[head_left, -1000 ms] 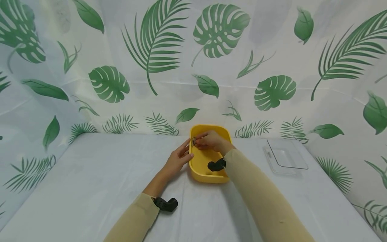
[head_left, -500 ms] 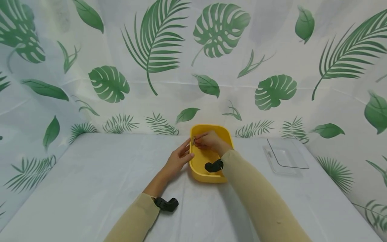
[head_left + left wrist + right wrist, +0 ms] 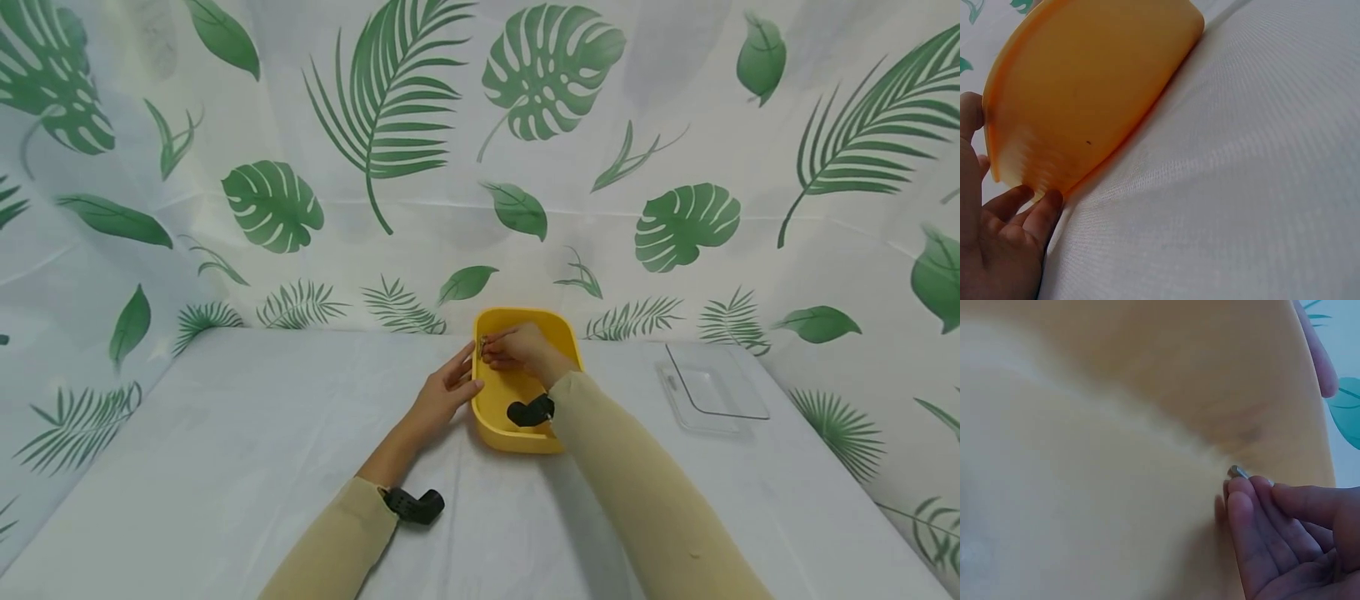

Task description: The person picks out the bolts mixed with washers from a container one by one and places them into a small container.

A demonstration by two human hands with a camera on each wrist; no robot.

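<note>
Pinching a small metal bit (image 3: pixel 482 345), the right hand (image 3: pixel 525 348) reaches into the yellow tub (image 3: pixel 525 444) right of centre in the head view. The bit sits at the tub's upper left, close to the inner wall; whether it touches that wall I cannot tell. The left hand (image 3: pixel 441 393) is spread along the tub's left side, its fingertips at the rim and its thumb near the edge. Well apart, at the right of the frame, a see-through box (image 3: pixel 705 392) lies on the desk (image 3: pixel 247 433), with neither hand on it. Leaf-print cloth (image 3: pixel 427 242) fills the upper part.

In the left wrist view, the left hand comes in at the lower left, fingers parted, tips against the tub's outside near its lower corner. They seem to steady it rather than grip it. The bit does not show here.

In the right wrist view, the right hand is at the lower right, thumb and fingers drawn together on the bit; only its metal end juts past the fingertips, so its full shape is hidden. A finger of the left hand shows outside the rim at the upper right.

As I judge it, the grasp on the bit is done, while its release is not yet done. Whatever lies beneath the right hand cannot be seen, so I cannot tell how much else is left.
</note>
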